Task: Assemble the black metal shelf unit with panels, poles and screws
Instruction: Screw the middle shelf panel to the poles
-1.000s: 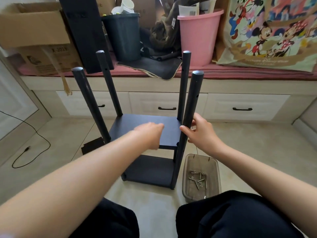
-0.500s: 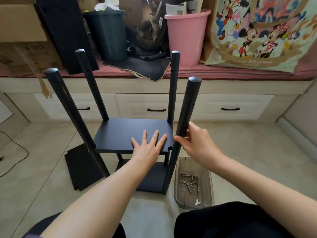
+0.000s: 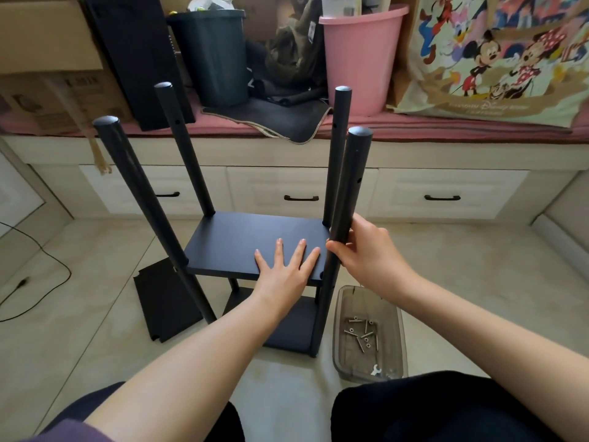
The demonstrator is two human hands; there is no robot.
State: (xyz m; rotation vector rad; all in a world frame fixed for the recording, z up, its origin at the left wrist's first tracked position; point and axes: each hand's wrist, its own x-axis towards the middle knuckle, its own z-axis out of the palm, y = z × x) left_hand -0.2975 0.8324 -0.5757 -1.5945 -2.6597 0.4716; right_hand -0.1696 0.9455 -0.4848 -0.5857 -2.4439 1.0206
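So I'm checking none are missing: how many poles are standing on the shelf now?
4: front left, back left, back right, and front right, gripped by the right hand.

Tiled floor (image 3: 95, 314) carries the shelf unit (image 3: 255, 250); a loose black panel (image 3: 165, 301); a screw tray (image 3: 369, 333).

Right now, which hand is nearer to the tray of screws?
Right. The right hand grips the near right pole just above the tray; the left hand lies flat on the shelf panel, farther left.
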